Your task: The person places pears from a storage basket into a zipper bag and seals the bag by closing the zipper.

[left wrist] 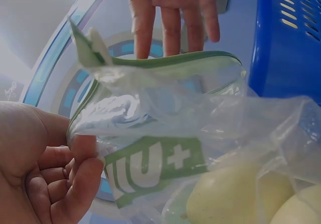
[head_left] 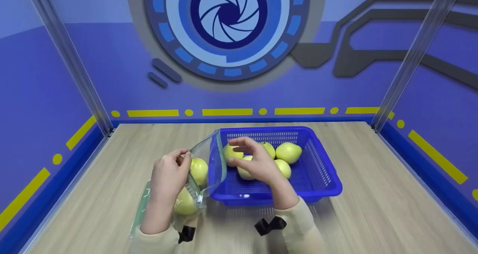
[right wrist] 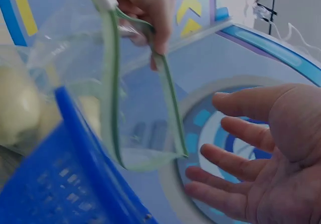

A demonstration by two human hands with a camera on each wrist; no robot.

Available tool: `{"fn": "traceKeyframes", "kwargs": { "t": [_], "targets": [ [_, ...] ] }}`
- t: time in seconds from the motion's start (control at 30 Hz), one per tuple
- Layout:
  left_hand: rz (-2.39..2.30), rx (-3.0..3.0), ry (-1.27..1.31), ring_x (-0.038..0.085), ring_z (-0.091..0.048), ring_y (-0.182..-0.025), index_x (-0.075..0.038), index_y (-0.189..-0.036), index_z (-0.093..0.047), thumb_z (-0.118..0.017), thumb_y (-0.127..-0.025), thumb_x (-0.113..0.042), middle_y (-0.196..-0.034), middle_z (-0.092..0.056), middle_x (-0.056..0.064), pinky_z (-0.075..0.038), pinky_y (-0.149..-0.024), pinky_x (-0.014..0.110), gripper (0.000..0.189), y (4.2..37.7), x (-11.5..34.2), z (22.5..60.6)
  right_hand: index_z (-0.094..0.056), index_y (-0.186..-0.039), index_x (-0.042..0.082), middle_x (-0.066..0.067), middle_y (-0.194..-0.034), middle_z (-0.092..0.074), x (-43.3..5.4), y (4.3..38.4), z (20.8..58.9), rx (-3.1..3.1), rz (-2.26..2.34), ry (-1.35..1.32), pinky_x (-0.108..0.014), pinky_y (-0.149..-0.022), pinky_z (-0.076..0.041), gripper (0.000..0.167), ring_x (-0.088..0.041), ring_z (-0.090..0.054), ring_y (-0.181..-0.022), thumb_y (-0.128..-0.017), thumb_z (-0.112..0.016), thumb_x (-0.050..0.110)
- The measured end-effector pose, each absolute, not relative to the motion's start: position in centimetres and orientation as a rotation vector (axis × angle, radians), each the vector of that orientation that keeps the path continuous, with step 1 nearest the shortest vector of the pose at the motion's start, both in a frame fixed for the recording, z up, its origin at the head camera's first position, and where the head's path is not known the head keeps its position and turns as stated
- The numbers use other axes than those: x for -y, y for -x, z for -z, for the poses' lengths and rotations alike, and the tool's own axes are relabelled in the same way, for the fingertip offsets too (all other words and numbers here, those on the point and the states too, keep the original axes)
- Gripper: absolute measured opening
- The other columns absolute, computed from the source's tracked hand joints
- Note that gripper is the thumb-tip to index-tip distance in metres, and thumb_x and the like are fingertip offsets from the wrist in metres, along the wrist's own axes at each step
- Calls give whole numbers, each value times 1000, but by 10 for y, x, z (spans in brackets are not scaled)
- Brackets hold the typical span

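Note:
My left hand pinches the green-edged rim of a clear slider zip bag between thumb and fingers. The bag's mouth gapes toward the blue basket, and a white slider sits on its edge. Two yellow-green round fruits show through the plastic. Over the basket's left part hovers my right hand, fingers spread and nothing in the palm in the right wrist view. Several similar fruits lie in the basket, some partly covered by that hand.
The basket stands on a wood-grain table, right of the bag, its left rim close to the bag's mouth. Blue printed panels enclose the table at the back and sides, with metal posts at the corners.

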State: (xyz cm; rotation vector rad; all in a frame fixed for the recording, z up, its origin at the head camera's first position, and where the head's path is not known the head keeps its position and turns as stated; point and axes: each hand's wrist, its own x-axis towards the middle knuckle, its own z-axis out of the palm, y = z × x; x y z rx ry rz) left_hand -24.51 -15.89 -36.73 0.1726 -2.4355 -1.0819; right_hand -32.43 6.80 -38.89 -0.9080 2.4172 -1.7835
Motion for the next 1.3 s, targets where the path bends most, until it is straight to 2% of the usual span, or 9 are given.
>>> {"fn": "traceKeyframes", "kwargs": {
  "t": [0.27, 0.53, 0.7, 1.07, 1.2, 1.3],
  "targets": [
    [1061, 2425, -164, 11, -47, -55, 2, -107, -77, -62, -99, -15, -67, -59, 3, -38, -53, 24, 23, 247, 159, 369, -63, -132, 6, -17, -137, -64, -100, 337, 384, -2467, 1713, 760, -52, -106, -52, 41, -42, -60, -130, -93, -74, 10],
    [1059, 2421, -155, 10, -48, -53, 1, -106, -77, -62, -98, -14, -67, -61, 3, -39, -52, 24, 23, 248, 158, 370, -62, -133, 5, -22, -141, -60, -129, 349, 387, -2519, 1624, 549, -49, -100, -56, 42, -47, -58, -130, -93, -73, 11],
    [1049, 2423, -160, 11, -48, -54, 0, -106, -77, -62, -98, -14, -67, -60, 3, -39, -52, 25, 23, 248, 158, 370, -61, -134, 4, -23, -142, -59, -141, 354, 391, -2600, 1534, 421, -52, -106, -52, 43, -46, -57, -132, -93, -73, 15],
    [1046, 2435, -180, 11, -47, -55, 1, -108, -77, -63, -99, -15, -68, -59, 3, -36, -50, 23, 23, 247, 156, 369, -61, -132, 1, -31, -143, -56, -150, 357, 399, -2755, 1260, 194, -58, -106, -49, 48, -48, -55, -132, -91, -75, 20],
    [1049, 2441, -184, 11, -48, -56, 1, -109, -76, -62, -100, -16, -69, -59, 3, -36, -50, 23, 24, 246, 156, 369, -60, -131, -2, -35, -143, -53, -149, 357, 403, -2772, 1155, 148, -57, -104, -50, 49, -50, -56, -130, -89, -75, 20],
    [1046, 2442, -184, 12, -48, -56, 1, -108, -77, -62, -99, -16, -69, -60, 3, -38, -53, 25, 24, 246, 156, 369, -59, -130, -4, -32, -136, -59, -150, 358, 407, -2794, 1103, 128, -54, -100, -52, 52, -44, -62, -120, -86, -76, 19]
  ]
}}
